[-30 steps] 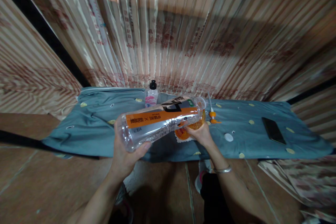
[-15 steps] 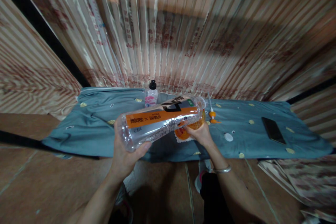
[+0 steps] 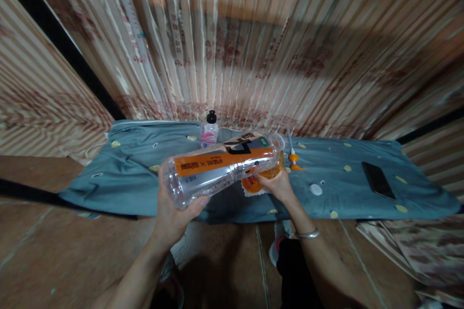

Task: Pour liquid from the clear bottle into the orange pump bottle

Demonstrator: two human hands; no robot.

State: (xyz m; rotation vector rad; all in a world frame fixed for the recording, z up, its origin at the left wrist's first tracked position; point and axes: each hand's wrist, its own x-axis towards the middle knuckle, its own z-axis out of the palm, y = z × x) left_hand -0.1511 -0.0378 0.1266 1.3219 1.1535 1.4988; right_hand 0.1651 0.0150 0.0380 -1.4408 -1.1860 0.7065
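Observation:
A large clear plastic bottle (image 3: 221, 166) with an orange and silver label lies tilted in the air, its mouth toward the right. Around its base my left hand (image 3: 177, 210) is wrapped, thumb on the near side. My right hand (image 3: 277, 183) grips an orange bottle (image 3: 252, 184), which is partly hidden beneath the clear bottle's neck. Whether liquid runs between the two cannot be made out. Just right of them an orange pump top (image 3: 293, 158) with a clear tube lies on the blue cloth.
The blue cloth (image 3: 126, 183) covers a low, long surface. Behind the clear bottle stands a small bottle (image 3: 210, 133) with a black cap. On the right are a white round cap (image 3: 316, 189) and a black phone (image 3: 377, 180). A striped curtain (image 3: 232, 58) hangs behind.

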